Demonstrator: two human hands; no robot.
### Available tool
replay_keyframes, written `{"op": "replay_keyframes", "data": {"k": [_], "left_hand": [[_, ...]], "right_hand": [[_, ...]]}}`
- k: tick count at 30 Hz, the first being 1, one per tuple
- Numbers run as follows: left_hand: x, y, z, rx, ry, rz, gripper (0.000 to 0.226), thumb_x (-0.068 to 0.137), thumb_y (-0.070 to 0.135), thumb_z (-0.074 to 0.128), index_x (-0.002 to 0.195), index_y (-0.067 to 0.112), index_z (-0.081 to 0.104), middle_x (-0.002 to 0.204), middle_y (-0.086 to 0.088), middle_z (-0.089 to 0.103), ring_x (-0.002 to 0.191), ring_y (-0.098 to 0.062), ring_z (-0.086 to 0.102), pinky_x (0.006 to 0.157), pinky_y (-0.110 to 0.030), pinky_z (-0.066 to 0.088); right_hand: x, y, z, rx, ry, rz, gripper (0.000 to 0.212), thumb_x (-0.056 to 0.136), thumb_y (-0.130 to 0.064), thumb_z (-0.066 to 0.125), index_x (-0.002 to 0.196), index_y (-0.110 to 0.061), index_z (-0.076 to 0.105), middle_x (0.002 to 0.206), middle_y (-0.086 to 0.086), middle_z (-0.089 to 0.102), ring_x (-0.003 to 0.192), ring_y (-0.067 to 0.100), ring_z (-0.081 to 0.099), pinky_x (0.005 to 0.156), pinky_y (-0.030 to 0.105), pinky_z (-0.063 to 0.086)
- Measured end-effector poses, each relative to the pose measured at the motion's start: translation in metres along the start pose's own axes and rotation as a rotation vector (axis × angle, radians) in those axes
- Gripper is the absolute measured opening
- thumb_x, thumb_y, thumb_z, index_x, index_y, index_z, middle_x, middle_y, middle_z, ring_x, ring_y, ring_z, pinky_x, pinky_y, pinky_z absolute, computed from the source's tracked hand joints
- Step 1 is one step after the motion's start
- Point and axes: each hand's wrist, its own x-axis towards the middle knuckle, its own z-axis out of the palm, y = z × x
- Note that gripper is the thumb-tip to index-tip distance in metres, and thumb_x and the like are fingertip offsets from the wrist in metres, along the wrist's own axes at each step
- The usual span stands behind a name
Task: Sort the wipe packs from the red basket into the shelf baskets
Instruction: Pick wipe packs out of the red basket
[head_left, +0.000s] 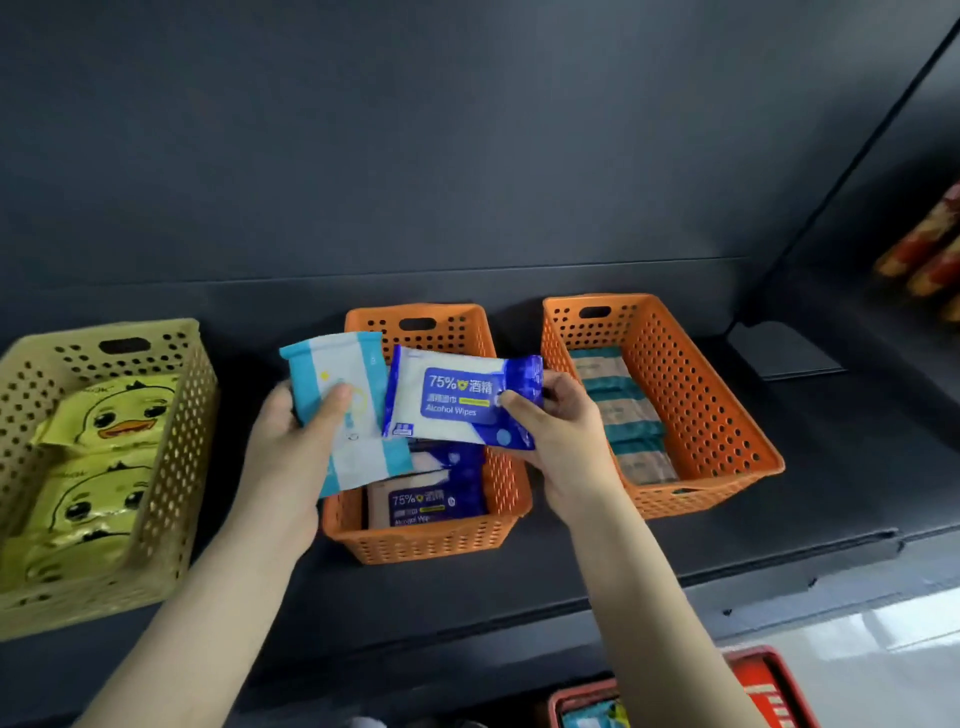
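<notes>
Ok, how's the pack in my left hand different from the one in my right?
The left hand's pack is light blue and white, held roughly upright. The right hand's pack is dark blue and white, printed "75% Alcohol Wipes", and lies crosswise above the middle orange basket, which holds matching packs. Both are soft wipe packs pinched near one end.

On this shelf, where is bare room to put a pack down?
Bare shelf lies right of the right orange basket and along the front edge. The yellow basket and middle orange basket are crowded with packs.
</notes>
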Motion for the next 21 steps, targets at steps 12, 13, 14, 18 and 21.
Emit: {"op": "replay_keyframes", "data": {"k": [12,13,14,18,21], "left_hand": [[0.048,0.004,-0.027,0.094,-0.095,-0.037,0.018,0.093,0.026,0.064,0.111,0.026,0.061,0.106,0.004,0.071,0.097,-0.017,0.069,0.081,-0.041,0.057],[0.049,0.003,-0.027,0.095,-0.107,-0.047,0.018,0.093,0.026,0.064,0.111,0.027,0.061,0.106,0.004,0.071,0.097,-0.016,0.069,0.081,-0.040,0.057],[0.049,0.002,-0.028,0.092,-0.117,-0.056,0.018,0.093,0.027,0.064,0.110,0.028,0.061,0.106,0.005,0.071,0.097,-0.015,0.069,0.080,-0.039,0.057],[0.052,0.001,-0.033,0.075,-0.152,-0.071,0.014,0.092,0.028,0.064,0.101,0.038,0.061,0.103,0.010,0.071,0.095,-0.010,0.069,0.080,-0.036,0.057],[0.055,0.000,-0.035,0.068,-0.177,-0.082,0.012,0.092,0.028,0.065,0.096,0.039,0.062,0.100,0.012,0.072,0.094,-0.009,0.069,0.080,-0.035,0.056]], "right_hand": [[0.016,0.016,0.033,-1.017,-0.386,-0.099,0.045,0.090,-0.004,0.062,0.123,-0.030,0.047,0.130,0.001,0.052,0.112,0.019,0.059,0.074,0.029,0.061],[0.019,0.021,0.037,-1.079,-0.403,-0.065,0.042,0.089,-0.004,0.062,0.121,-0.028,0.049,0.131,0.002,0.052,0.113,0.021,0.058,0.078,0.034,0.061],[0.022,0.026,0.039,-1.113,-0.419,-0.023,0.039,0.088,-0.006,0.063,0.118,-0.027,0.050,0.131,0.002,0.052,0.114,0.022,0.057,0.081,0.037,0.060],[0.027,0.046,0.046,-1.225,-0.413,0.113,0.031,0.086,-0.015,0.068,0.109,-0.027,0.051,0.132,0.002,0.054,0.115,0.023,0.055,0.089,0.040,0.056],[0.026,0.050,0.051,-1.354,-0.392,0.125,0.040,0.080,-0.021,0.076,0.111,-0.025,0.051,0.132,0.001,0.054,0.116,0.023,0.054,0.095,0.041,0.051]]}}
